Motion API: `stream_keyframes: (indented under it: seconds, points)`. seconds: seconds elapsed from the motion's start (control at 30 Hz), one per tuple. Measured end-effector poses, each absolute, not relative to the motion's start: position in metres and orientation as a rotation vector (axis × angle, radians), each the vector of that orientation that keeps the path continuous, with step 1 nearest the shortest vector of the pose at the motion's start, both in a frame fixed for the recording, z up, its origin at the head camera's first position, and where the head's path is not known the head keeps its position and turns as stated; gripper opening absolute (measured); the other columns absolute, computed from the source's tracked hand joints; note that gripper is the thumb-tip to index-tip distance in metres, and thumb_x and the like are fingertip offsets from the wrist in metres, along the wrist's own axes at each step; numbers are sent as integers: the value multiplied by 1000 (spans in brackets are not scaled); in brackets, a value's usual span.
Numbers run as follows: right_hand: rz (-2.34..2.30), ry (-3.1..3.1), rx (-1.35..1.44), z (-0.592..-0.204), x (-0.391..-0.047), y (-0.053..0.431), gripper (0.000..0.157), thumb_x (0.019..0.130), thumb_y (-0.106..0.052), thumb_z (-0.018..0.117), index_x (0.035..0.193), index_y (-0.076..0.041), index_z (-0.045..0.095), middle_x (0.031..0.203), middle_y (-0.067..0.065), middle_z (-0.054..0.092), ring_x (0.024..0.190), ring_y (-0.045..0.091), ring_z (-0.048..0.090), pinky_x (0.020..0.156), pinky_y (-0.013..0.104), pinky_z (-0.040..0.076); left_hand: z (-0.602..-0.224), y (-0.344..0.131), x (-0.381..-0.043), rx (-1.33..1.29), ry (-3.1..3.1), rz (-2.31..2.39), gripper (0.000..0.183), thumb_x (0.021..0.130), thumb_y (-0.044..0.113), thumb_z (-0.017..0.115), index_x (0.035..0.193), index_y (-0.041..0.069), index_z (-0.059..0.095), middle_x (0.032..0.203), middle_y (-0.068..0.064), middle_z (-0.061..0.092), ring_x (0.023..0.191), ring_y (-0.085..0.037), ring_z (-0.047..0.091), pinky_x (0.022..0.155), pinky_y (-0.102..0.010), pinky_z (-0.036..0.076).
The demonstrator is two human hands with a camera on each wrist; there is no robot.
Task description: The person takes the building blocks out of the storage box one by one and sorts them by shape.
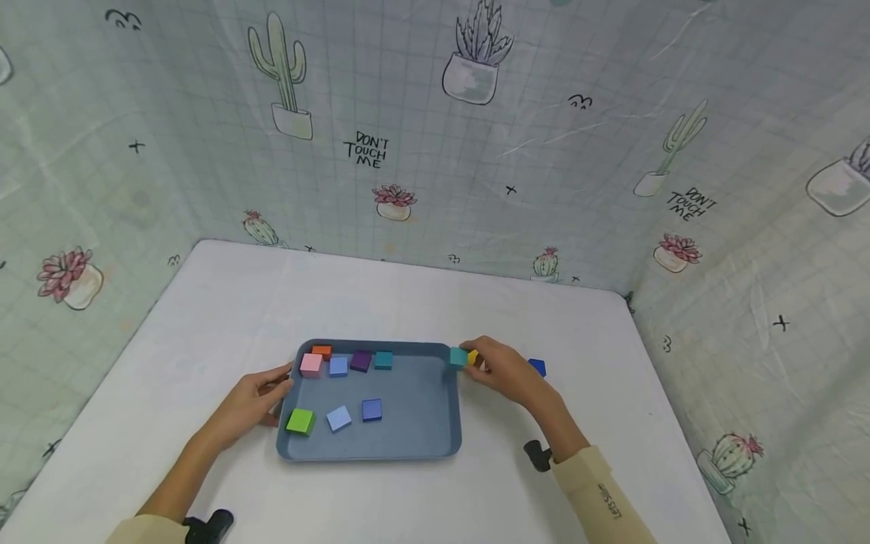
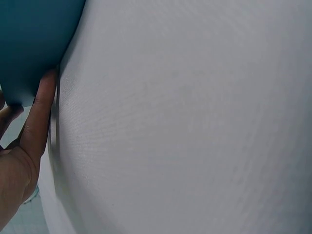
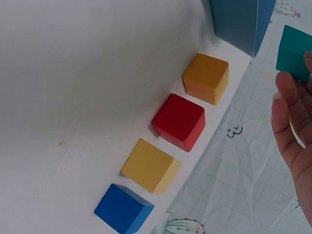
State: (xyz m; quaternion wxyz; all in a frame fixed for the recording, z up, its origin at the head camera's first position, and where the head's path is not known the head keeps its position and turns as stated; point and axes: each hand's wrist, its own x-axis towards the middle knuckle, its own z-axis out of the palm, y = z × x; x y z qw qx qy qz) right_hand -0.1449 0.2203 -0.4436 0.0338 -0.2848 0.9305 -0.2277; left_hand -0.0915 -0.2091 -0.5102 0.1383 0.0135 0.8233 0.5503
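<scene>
My left hand (image 1: 248, 404) grips the left edge of a blue-grey tray (image 1: 414, 442), its fingers at the tray's wall. In the left wrist view a straight finger (image 2: 39, 117) lies against the tray's outer side (image 2: 39, 44), close to the tabletop. A teal block (image 1: 458, 357) is pinched in the fingertips of my right hand (image 1: 510, 370), just over the tray's upper right corner. Inside the tray stand orange (image 1: 322, 351), pink (image 1: 311, 366), light blue (image 1: 338, 367), purple (image 1: 361, 361) and teal-blue (image 1: 384, 360) blocks. Nearer the front lie green (image 1: 300, 421), pale blue (image 1: 338, 418) and blue-violet (image 1: 371, 409) blocks.
Right of the tray, an orange-yellow block (image 3: 206, 78), a red block (image 3: 179, 122), a pale yellow block (image 3: 151, 165) and a blue block (image 3: 124, 208) form a row on the white table (image 1: 578, 325). My right hand partly hides them in the head view. Cactus-print cloth (image 1: 421, 151) surrounds the table.
</scene>
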Motion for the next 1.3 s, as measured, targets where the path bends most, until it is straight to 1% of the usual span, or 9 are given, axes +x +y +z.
stream_keyframes:
  seconds: [0.2, 0.33, 0.43, 0.57, 0.73, 0.83, 1.03, 1.17, 1.3]
  points:
    - [-669, 2908, -875, -442, -146, 224, 34, 87, -15, 68, 119, -8, 59, 100, 1, 61, 79, 8, 53, 67, 18, 49, -507, -209, -94, 58, 2398, 1597, 60, 96, 27, 57, 143, -2, 34, 141, -29, 36, 101, -34, 56, 60, -31, 56]
    - [-670, 2904, -877, -441, -146, 229, 34, 87, -13, 67, 120, -7, 58, 100, 3, 61, 79, 10, 55, 68, 20, 50, -508, -210, -95, 46, 2390, 1591, 60, 96, 27, 57, 143, -1, 34, 142, -29, 35, 101, -33, 56, 61, -31, 56]
    - [-688, 2908, -859, -439, -146, 235, 36, 87, -10, 67, 120, -5, 57, 103, 6, 62, 82, 14, 58, 70, 24, 51, -509, -210, -95, 37, 2382, 1593, 59, 96, 26, 57, 143, -1, 34, 142, -29, 35, 101, -34, 55, 61, -31, 56]
    - [-717, 2904, -755, -436, -145, 247, 38, 87, -11, 68, 123, -6, 56, 108, 6, 61, 87, 18, 59, 73, 27, 52, -510, -210, -94, 36, 2369, 1604, 60, 96, 26, 56, 143, -2, 34, 142, -29, 35, 103, -35, 55, 61, -32, 56]
    - [-756, 2894, -502, -430, -146, 270, 39, 90, -15, 65, 126, -8, 54, 110, 4, 58, 91, 18, 57, 72, 29, 53, -512, -210, -93, 37, 2359, 1605, 60, 96, 27, 56, 144, -1, 34, 142, -29, 35, 104, -35, 55, 61, -32, 56]
    - [-742, 2906, -408, -425, -149, 286, 39, 91, -16, 64, 127, -7, 54, 112, 6, 57, 93, 21, 57, 72, 33, 54, -512, -210, -93, 36, 2360, 1606, 60, 96, 27, 57, 143, -1, 34, 142, -29, 35, 103, -34, 56, 61, -32, 56]
    - [-694, 2898, -347, -424, -149, 307, 40, 92, -14, 62, 129, -5, 52, 115, 12, 57, 97, 25, 58, 76, 37, 54, -510, -211, -93, 41, 2375, 1594, 60, 96, 26, 56, 144, -1, 34, 141, -29, 36, 103, -35, 56, 61, -31, 56]
    - [-694, 2896, -305, -426, -145, 313, 40, 91, -14, 63, 129, -6, 53, 115, 12, 57, 97, 25, 58, 76, 37, 54, -509, -210, -93, 34, 2371, 1595, 60, 96, 27, 56, 144, -1, 34, 142, -28, 35, 105, -36, 55, 62, -31, 56]
    - [-706, 2886, -284, -430, -140, 318, 40, 91, -14, 63, 129, -5, 52, 115, 12, 57, 97, 26, 58, 76, 38, 54, -510, -209, -90, 10, 2364, 1586, 60, 95, 27, 57, 144, -1, 34, 141, -29, 36, 102, -33, 56, 62, -31, 56]
